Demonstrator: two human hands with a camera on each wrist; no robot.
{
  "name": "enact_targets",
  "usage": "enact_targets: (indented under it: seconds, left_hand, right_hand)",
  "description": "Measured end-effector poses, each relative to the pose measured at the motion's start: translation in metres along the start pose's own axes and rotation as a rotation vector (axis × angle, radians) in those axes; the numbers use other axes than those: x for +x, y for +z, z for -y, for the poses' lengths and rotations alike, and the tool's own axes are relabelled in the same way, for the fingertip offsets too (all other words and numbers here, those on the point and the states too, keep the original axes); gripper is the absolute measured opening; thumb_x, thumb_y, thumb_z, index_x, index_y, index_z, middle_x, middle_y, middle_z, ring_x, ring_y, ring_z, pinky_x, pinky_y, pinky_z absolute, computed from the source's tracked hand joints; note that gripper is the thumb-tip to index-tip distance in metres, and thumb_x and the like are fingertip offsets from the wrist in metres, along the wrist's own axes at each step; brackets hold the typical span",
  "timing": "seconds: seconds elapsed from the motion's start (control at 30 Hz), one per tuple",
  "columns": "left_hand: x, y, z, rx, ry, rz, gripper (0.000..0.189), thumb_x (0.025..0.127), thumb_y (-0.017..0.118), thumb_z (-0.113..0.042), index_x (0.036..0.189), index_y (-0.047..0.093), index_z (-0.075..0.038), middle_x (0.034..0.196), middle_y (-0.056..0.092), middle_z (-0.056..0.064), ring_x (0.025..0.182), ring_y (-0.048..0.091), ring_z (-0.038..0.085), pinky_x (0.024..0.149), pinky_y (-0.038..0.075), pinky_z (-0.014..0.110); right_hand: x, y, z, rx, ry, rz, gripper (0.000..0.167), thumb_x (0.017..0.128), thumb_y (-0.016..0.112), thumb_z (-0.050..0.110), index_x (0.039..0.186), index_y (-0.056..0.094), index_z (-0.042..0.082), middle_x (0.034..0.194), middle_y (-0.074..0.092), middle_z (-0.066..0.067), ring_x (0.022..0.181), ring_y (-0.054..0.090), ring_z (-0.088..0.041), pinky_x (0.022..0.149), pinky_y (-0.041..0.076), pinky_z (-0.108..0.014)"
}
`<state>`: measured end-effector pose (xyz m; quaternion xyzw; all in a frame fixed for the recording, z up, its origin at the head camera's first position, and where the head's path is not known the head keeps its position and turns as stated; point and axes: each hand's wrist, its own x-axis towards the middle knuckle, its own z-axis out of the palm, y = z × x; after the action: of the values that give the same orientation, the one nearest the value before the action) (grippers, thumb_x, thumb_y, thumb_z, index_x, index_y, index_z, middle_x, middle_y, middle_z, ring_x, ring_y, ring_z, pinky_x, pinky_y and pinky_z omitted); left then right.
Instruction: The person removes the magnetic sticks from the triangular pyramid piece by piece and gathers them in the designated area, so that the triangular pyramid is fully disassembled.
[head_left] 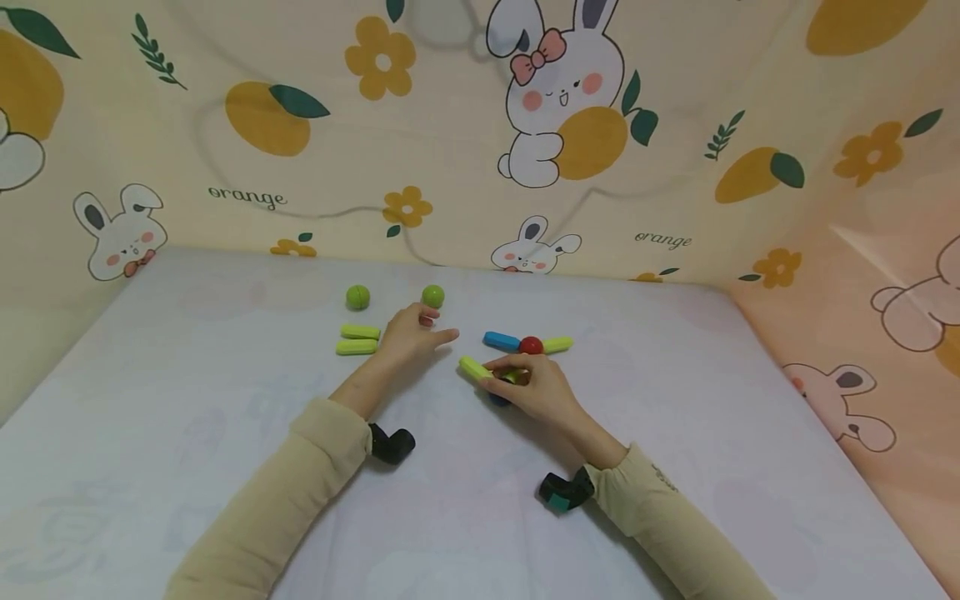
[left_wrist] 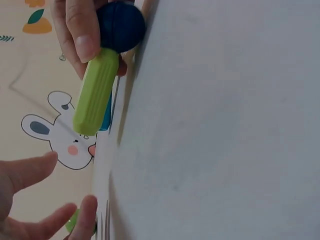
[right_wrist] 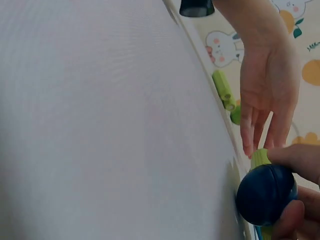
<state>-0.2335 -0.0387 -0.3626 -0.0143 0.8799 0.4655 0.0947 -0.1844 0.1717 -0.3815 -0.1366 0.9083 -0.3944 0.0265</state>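
Head view: right hand (head_left: 542, 390) pinching a dark blue ball (head_left: 500, 399) and a lime stick (head_left: 474, 368).
From where I stand, the stick juts ahead of the right fingertips towards the left hand (head_left: 408, 335), its fingers loose and holding nothing, a green ball (head_left: 432, 294) just beyond them; a red ball (head_left: 531, 344), between a blue stick (head_left: 502, 341) and a second lime stick (head_left: 558, 344), lies just past the right fingers. Left wrist view: the lime stick meets the dark blue ball beneath the right fingers; whether it is fully seated I can't tell, so I'd grip close to that joint. Right wrist view: the dark blue ball sits between the right fingers; I'd steady the stick's free end with the left fingertips and press straight, as a slanted push could roll the ball loose.
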Motion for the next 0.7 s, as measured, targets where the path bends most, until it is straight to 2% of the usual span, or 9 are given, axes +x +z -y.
enact_targets:
  seconds: [0.13, 0.23, 0.33, 0.5, 0.7]
  left_hand:
    - [-0.005, 0.000, 0.002, -0.007, 0.019, 0.091, 0.048, 0.090, 0.067, -0.032, 0.126, 0.056, -0.002, 0.125, 0.059, 0.017, 0.112, 0.057, 0.028, 0.096, 0.046, 0.038]
    - [-0.009, 0.003, 0.006, -0.016, 0.065, 0.163, 0.042, 0.092, 0.064, -0.029, 0.124, 0.059, -0.003, 0.121, 0.063, 0.015, 0.107, 0.060, 0.026, 0.091, 0.048, 0.036]
    - [-0.013, 0.005, 0.009, -0.030, 0.118, 0.220, 0.037, 0.094, 0.062, -0.026, 0.124, 0.060, -0.004, 0.120, 0.065, 0.013, 0.109, 0.060, 0.024, 0.092, 0.047, 0.035]
    - [-0.021, 0.008, 0.011, -0.056, 0.157, 0.249, 0.036, 0.095, 0.060, -0.021, 0.127, 0.060, -0.006, 0.126, 0.062, 0.011, 0.113, 0.060, 0.025, 0.097, 0.046, 0.037]
    - [-0.023, 0.009, 0.011, -0.047, 0.206, 0.301, 0.037, 0.094, 0.059, -0.014, 0.130, 0.058, -0.006, 0.130, 0.059, 0.013, 0.113, 0.059, 0.026, 0.093, 0.049, 0.036]
  right_hand:
    - [-0.002, -0.004, 0.000, -0.004, -0.022, 0.045, 0.032, 0.082, 0.076, 0.028, 0.110, 0.072, 0.014, 0.095, 0.071, -0.001, 0.071, 0.051, -0.014, 0.060, 0.041, -0.022]
    - [-0.003, -0.007, -0.001, -0.007, -0.056, 0.090, 0.036, 0.082, 0.077, 0.027, 0.115, 0.070, 0.013, 0.096, 0.069, -0.002, 0.062, 0.047, -0.014, 0.054, 0.036, -0.020]
    - [-0.005, -0.009, -0.004, -0.009, -0.099, 0.139, 0.040, 0.083, 0.076, 0.025, 0.119, 0.067, 0.011, 0.095, 0.066, -0.003, 0.058, 0.046, -0.013, 0.052, 0.035, -0.020]
    - [-0.008, -0.013, -0.006, -0.005, -0.153, 0.196, 0.044, 0.085, 0.073, 0.024, 0.125, 0.063, 0.010, 0.094, 0.062, -0.003, 0.064, 0.049, -0.013, 0.056, 0.040, -0.021]
    - [-0.009, -0.016, -0.008, 0.002, -0.179, 0.222, 0.045, 0.085, 0.072, 0.021, 0.127, 0.061, 0.008, 0.093, 0.061, -0.004, 0.068, 0.050, -0.015, 0.059, 0.042, -0.021]
